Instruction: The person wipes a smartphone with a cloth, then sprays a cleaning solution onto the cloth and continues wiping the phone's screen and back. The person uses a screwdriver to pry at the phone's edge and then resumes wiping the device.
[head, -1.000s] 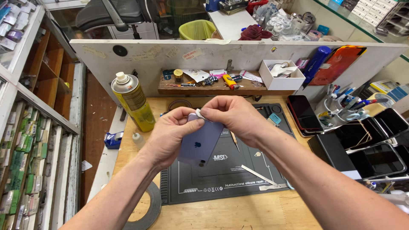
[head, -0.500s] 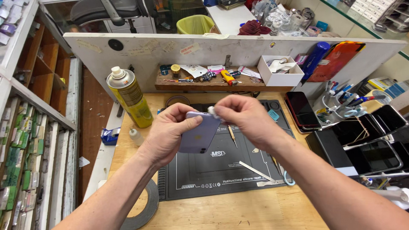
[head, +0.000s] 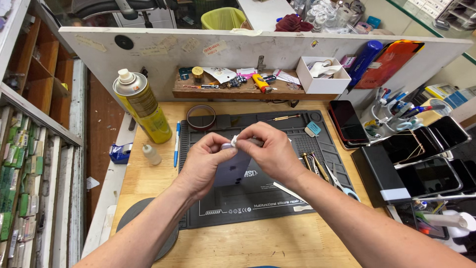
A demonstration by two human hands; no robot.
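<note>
2 hands grip purple phone point(head: 233, 168) | left hand point(head: 206, 164) | right hand point(head: 267, 151) | long axis tilted, top end up

Bright, even light falls from overhead, so the wooden workbench point(head: 148, 178) shows only soft shadows under the forearms. Faint glare sits on the dark phone screens point(head: 426, 173) by the bench's right edge. Focus is sharp at centre; the wide lens bends lines near the corners.

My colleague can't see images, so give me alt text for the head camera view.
Two hands, left hand and right hand, hold a pale purple phone above a dark repair mat on a wooden bench; a yellow spray can stands to the left.
</note>
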